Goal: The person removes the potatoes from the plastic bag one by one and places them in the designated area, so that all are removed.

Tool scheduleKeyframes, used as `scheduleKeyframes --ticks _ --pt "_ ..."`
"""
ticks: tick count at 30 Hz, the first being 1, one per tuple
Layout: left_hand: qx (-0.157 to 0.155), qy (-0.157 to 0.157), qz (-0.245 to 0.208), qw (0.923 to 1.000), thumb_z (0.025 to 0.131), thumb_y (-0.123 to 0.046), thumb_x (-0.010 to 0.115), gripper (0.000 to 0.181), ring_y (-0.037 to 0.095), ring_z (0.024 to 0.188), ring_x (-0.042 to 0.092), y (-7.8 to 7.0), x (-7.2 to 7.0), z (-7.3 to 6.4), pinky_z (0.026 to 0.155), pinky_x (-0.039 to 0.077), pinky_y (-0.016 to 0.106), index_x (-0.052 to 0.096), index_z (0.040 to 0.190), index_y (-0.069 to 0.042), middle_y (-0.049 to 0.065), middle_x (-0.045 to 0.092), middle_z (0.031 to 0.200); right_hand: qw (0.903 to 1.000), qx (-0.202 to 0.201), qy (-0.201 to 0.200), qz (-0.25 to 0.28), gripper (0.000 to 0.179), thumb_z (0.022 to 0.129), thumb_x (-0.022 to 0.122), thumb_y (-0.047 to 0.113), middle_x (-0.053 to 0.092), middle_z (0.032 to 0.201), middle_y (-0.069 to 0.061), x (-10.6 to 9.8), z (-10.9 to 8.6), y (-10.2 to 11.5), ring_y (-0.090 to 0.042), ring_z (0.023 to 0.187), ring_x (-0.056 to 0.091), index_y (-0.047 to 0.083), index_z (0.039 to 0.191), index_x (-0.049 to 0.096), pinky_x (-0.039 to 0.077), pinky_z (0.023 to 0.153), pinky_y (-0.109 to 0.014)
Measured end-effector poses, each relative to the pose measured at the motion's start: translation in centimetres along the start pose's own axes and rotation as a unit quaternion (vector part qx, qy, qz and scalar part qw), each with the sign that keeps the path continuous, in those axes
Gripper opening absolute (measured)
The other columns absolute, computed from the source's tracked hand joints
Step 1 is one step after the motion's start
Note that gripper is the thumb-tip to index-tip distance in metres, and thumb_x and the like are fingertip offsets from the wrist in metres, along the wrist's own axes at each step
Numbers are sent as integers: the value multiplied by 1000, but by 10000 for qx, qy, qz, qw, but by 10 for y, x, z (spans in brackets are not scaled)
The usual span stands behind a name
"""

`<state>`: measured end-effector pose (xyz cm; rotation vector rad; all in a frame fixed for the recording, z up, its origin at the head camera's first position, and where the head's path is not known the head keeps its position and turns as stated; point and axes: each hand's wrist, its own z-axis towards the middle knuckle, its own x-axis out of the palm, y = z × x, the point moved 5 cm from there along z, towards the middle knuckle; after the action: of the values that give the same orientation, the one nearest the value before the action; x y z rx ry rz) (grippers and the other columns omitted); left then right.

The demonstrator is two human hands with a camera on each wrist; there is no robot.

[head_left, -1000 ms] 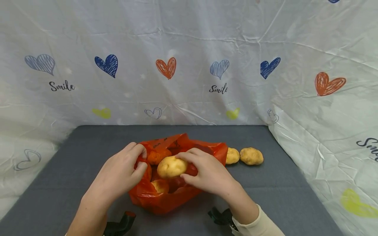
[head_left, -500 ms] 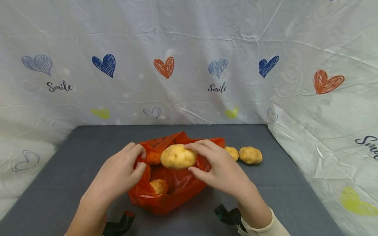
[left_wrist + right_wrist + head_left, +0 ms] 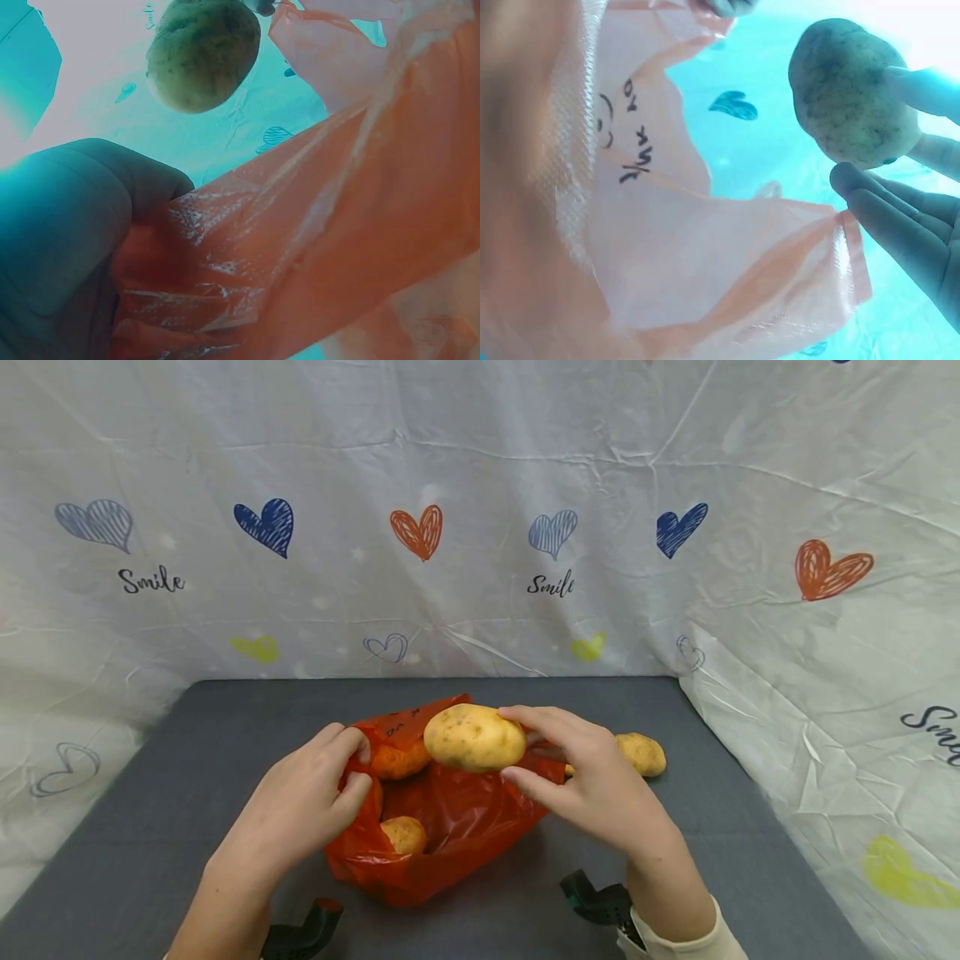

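My right hand (image 3: pixel 592 768) grips a yellow potato (image 3: pixel 474 737) by its right end, thumb below and fingers above, over the mouth of a red plastic bag (image 3: pixel 480 810). The same potato (image 3: pixel 851 94) shows between thumb and fingers in the right wrist view. With curled fingers and thumb, my left hand (image 3: pixel 311 793) pinches the bag's left rim. Its thumb (image 3: pixel 150 176) lies against the stretched red film in the left wrist view. Inside the bag sit a potato (image 3: pixel 405 835) near the front and another (image 3: pixel 401 760), seen reddish, by the left fingers.
A loose potato (image 3: pixel 642 753) lies on the grey tabletop (image 3: pixel 712 827) right of the bag; one beside it is mostly hidden behind my right hand. A white sheet with printed hearts (image 3: pixel 480 610) hangs behind the table. Dark wrist mounts (image 3: pixel 600 902) sit under both wrists.
My right hand has lifted the potato up from inside the bag and moved it to the right, covering one loose potato. The left hand stays on the bag's rim.
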<state>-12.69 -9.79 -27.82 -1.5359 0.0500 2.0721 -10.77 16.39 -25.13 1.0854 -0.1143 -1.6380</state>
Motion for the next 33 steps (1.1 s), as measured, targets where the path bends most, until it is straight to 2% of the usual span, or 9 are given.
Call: scheduleKeyframes --ticks 6,15,19,24,28,33 --pt "-2 15 4 10000 80 -10 51 10 10 59 37 1 0 0 55 34 28 50 86 -18 -5 40 77 9991 413 7 101 54 81 73 18 56 123 7 -12 -5 -5 -12 97 62 23 131 53 51 80 -29" --pt "9 -7 -5 10000 80 -10 51 10 9 57 36 1 0 0 54 33 27 50 86 -18 -5 39 77 9985 466 -68 291 57 81 70 5 58 122 2 -34 -10 -13 -15 98 64 18 134 51 52 77 -30" --pt "13 6 -1 10000 80 -10 50 10 9 57 36 1 1 0 54 33 27 50 86 -18 -5 39 77 9976 582 -205 298 58 80 71 3 58 121 3 -42 -13 -19 -16 97 63 20 132 52 52 78 -31" --pt "-14 41 -15 10000 80 -10 50 10 10 57 36 1 1 0 54 33 27 50 86 -18 -5 39 77 9948 793 -315 558 58 80 69 -1 55 123 1 -51 -15 -28 -18 99 63 20 131 52 52 77 -32" --pt "-31 67 -22 10000 80 -10 50 9 10 57 36 1 2 -1 54 33 28 49 85 -18 -5 39 77 9922 990 -412 631 57 82 66 -2 53 126 -2 -61 -20 -39 -20 101 63 19 133 50 53 74 -31" --pt "-39 113 -40 9999 80 -11 50 9 10 57 36 2 2 0 55 33 28 49 85 -18 -5 39 77 9867 1480 -461 487 55 86 65 4 53 126 -7 -79 -31 -54 -18 103 61 18 136 49 52 75 -27"
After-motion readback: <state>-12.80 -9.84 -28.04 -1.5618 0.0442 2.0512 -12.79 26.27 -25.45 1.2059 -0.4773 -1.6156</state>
